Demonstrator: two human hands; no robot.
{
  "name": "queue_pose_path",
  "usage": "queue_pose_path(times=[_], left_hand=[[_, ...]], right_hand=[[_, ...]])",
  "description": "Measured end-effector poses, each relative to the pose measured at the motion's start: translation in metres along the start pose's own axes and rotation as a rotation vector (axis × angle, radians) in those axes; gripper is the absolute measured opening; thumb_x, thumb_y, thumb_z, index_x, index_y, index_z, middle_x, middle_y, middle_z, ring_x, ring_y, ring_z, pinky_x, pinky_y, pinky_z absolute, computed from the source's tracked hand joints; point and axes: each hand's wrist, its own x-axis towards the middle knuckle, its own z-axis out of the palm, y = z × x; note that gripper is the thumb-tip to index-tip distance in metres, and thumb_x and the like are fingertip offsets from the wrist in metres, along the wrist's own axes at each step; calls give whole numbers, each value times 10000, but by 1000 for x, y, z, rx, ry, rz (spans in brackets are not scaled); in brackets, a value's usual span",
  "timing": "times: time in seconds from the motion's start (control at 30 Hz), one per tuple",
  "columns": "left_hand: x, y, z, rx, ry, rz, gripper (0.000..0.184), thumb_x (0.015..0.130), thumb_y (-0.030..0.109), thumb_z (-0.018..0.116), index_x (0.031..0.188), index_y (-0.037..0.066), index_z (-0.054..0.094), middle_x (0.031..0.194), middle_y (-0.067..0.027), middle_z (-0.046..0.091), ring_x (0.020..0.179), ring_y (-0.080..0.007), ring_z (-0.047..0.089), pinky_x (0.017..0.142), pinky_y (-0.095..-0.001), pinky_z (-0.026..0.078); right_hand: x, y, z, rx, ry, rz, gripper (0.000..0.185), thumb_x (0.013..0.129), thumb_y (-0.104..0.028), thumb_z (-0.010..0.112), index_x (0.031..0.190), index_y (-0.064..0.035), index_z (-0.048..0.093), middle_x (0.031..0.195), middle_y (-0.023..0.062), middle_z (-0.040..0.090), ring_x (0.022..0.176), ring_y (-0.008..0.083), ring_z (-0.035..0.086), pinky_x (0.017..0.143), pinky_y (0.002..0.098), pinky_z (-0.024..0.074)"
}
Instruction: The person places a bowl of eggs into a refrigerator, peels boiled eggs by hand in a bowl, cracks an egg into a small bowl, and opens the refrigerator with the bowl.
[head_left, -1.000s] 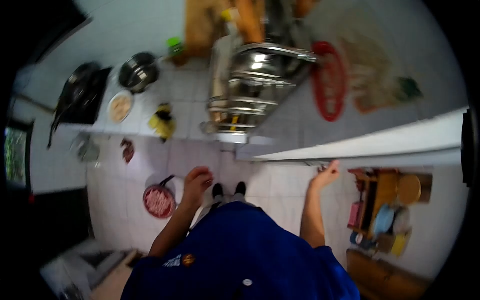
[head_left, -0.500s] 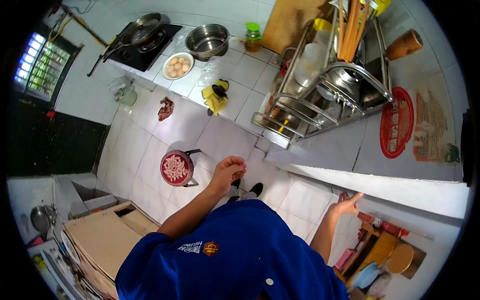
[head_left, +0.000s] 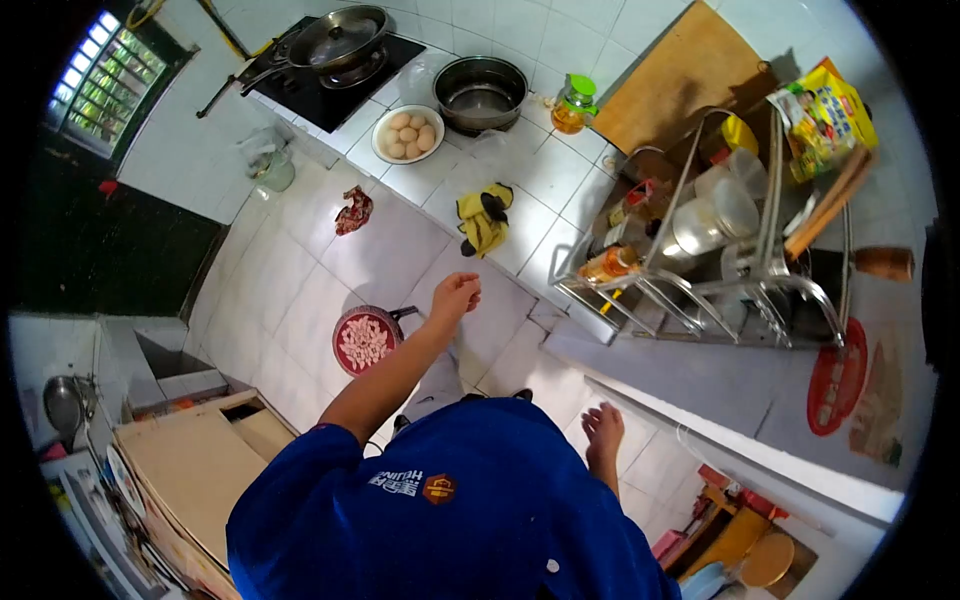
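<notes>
Head cam: L hand [head_left: 457, 297] in midair, fingers loosely curled, can't tell if fully closed, nr yellow cloth [head_left: 484, 221] on counter [head_left: 550, 182] edge; red stool [head_left: 366, 341] on flr [head_left: 290, 295], further L. R hand [head_left: 603, 432] slack, fingers apart, empty, nr white slab [head_left: 740, 440].

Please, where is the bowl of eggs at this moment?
In the head view, the bowl of eggs is left of centre, toward the top, on the tiled counter, between the black stove and metal pot.
</notes>
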Motion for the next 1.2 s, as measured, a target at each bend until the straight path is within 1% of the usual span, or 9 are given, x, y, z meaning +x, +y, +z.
queue_pose_path(times=[0.1,0.2,0.27,0.3,0.43,0.53,0.9,1.03,1.2], left_hand=[[63,11,-12,209,-13,31,294,844,179,660,1109,75,585,837,-8,612,700,-101,580,635,-243,486],[107,22,-22,545,10,168,430,792,224,693,1164,46,571,853,-83,617,802,-206,599,687,-331,493],[130,36,-27,856,45,493,500,748,222,717,1194,58,561,913,-146,606,960,-314,578,760,-404,485],[136,50,-25,936,-6,444,597,726,218,728,1268,83,517,1111,-199,538,1083,-373,527,847,-431,472],[160,79,-9,1126,-79,623,741,717,198,734,1385,153,415,1355,-225,324,1141,-389,501,927,-430,462],[187,81,0,1294,-155,560,769,709,184,740,1399,159,402,1344,-227,345,1142,-386,499,917,-423,470],[208,73,-4,1250,-156,368,417,777,85,651,1182,80,552,1108,-180,492,967,-381,569,807,-448,488],[203,71,-7,1151,-141,436,466,780,98,663,1228,90,536,1155,-179,497,977,-371,577,799,-427,500],[208,70,-9,1018,-48,444,529,777,106,676,1278,92,508,1177,-171,494,948,-344,597,768,-404,515]], right_hand=[[-2,-2,78,-136,-182,-3,236,915,-254,609,1051,-61,593,876,89,652,736,171,649,624,259,505],[4,-5,154,-246,-371,-72,265,927,-247,598,1114,-58,597,955,91,652,801,189,653,710,290,528],[3,-25,203,-506,-514,-160,269,921,-214,602,1106,-18,614,923,79,657,798,164,639,709,271,518],[11,-23,223,-578,-530,-278,256,911,-192,608,1086,-5,625,912,73,664,793,147,635,715,264,512],[34,-35,298,-597,-522,-315,279,891,-230,625,1075,-21,638,932,83,680,845,150,625,772,285,494],[67,-29,340,-563,-498,-329,292,878,-190,638,1117,-24,618,958,93,675,880,149,621,784,286,490],[226,-111,419,-577,210,-531,293,779,-162,710,1047,-62,648,802,86,602,743,224,597,693,355,482],[265,-134,430,-749,277,-638,326,770,-187,730,1063,-68,652,899,94,606,801,237,605,725,366,488],[232,-161,470,-620,-16,-722,365,760,-219,733,1088,-80,651,1014,104,597,873,282,612,792,406,492]])
